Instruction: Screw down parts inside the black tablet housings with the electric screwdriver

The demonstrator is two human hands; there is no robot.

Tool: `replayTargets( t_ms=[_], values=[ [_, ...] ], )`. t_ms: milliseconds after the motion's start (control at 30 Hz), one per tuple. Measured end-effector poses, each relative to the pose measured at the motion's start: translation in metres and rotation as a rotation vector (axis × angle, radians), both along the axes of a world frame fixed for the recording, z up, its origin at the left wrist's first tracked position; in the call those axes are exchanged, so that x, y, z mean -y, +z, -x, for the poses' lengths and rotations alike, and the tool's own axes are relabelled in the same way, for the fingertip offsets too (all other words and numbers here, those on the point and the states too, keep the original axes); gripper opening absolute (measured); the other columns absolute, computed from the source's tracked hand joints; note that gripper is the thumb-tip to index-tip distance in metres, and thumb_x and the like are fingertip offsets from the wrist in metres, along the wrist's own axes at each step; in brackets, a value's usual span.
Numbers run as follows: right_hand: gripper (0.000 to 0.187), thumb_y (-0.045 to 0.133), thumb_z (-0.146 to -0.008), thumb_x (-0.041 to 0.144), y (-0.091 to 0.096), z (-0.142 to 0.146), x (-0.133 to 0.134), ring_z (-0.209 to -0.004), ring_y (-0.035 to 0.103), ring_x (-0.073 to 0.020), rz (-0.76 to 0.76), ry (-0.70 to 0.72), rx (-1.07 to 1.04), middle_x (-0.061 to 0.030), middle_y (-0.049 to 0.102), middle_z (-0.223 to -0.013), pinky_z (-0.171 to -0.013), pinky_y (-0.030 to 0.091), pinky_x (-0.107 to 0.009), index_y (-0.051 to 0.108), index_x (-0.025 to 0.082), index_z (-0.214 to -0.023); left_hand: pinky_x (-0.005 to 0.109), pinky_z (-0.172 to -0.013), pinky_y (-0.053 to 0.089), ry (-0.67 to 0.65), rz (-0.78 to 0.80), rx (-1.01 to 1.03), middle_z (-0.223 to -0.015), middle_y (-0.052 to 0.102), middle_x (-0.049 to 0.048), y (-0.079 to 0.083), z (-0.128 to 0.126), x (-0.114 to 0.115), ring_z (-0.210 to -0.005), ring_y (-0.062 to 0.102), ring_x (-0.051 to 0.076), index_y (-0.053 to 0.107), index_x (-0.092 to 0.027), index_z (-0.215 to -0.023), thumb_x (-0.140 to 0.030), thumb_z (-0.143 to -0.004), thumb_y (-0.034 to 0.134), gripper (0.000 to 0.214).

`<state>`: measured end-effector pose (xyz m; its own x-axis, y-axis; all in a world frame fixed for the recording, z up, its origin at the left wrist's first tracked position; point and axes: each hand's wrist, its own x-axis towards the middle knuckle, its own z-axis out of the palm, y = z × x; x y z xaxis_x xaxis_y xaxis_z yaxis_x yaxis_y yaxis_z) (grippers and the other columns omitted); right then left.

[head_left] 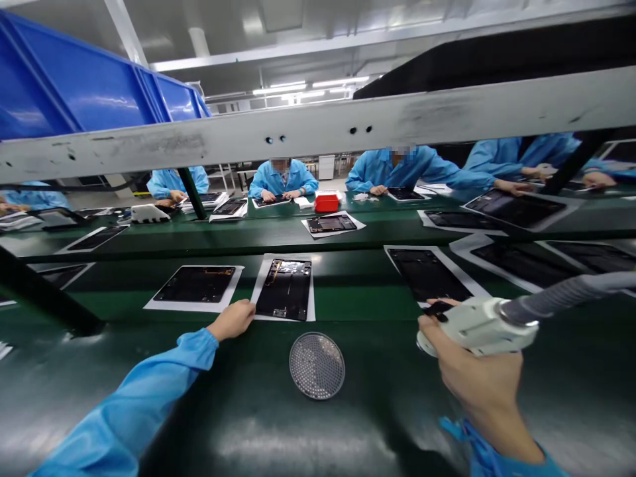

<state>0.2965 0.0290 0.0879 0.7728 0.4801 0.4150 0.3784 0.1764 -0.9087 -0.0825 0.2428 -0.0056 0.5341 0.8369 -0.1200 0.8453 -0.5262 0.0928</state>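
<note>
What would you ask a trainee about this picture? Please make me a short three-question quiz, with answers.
1. Which hand grips the pale tool with the ribbed hose?
2. True or false: the left hand is at a white sheet bearing a dark panel.
3. Pick one: the perforated disc is (a) square, (b) round, (c) triangular.

Key: 1. The right hand. 2. True. 3. (b).

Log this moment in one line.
left hand: at near-left corner of dark panel; right hand: holding pale hosed tool; perforated disc: on bench between hands
</note>
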Motion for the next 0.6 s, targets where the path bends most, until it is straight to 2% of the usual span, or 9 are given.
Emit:
replayTargets(
  t_ms=[167,300,467,600],
  values=[
    [0.024,0.077,-0.068,0.034,0.011,0.000,0.006,-0.077,0.071,-0.0252,-0.049,0.031,0.078,-0.0061,0.074,-0.084,-0.069,0.058,-0.034,0.071,0.019,-0.086,0.043,-0.091,0.056,0.161,0.048,0.136,-0.116,0.065,0.0080,-0.004,0.010,-0.009,-0.103,0.065,0.022,0.064,-0.015,-0.116,-0.037,-0.099,0.064,0.028],
    [0.023,0.076,-0.067,0.031,0.012,-0.002,0.006,-0.066,0.068,-0.0229,-0.067,0.049,0.042,-0.0041,0.071,-0.074,-0.060,0.055,-0.033,0.071,0.017,-0.085,0.045,-0.092,0.056,0.342,0.111,0.333,-0.123,0.063,0.0092,-0.006,0.010,-0.012,-0.107,0.064,0.023,0.062,-0.015,-0.122,-0.037,-0.099,0.064,0.032],
    [0.022,0.076,-0.066,0.030,0.019,0.000,0.009,-0.060,0.065,-0.0217,-0.116,0.086,0.015,-0.0032,0.069,-0.068,-0.055,0.052,-0.032,0.070,0.016,-0.082,0.044,-0.092,0.057,0.618,0.240,0.735,-0.126,0.062,0.0101,0.000,0.006,-0.012,-0.108,0.064,0.024,0.061,-0.015,-0.125,-0.036,-0.099,0.065,0.034],
    [0.020,0.076,-0.066,0.029,0.025,0.001,0.016,-0.059,0.064,-0.0212,-0.156,0.123,0.010,-0.0017,0.067,-0.066,-0.055,0.052,-0.032,0.069,0.018,-0.081,0.041,-0.086,0.059,0.825,0.421,1.172,-0.122,0.063,0.0093,0.007,-0.001,-0.008,-0.102,0.066,0.022,0.060,-0.015,-0.125,-0.036,-0.099,0.064,0.033]
  ],
)
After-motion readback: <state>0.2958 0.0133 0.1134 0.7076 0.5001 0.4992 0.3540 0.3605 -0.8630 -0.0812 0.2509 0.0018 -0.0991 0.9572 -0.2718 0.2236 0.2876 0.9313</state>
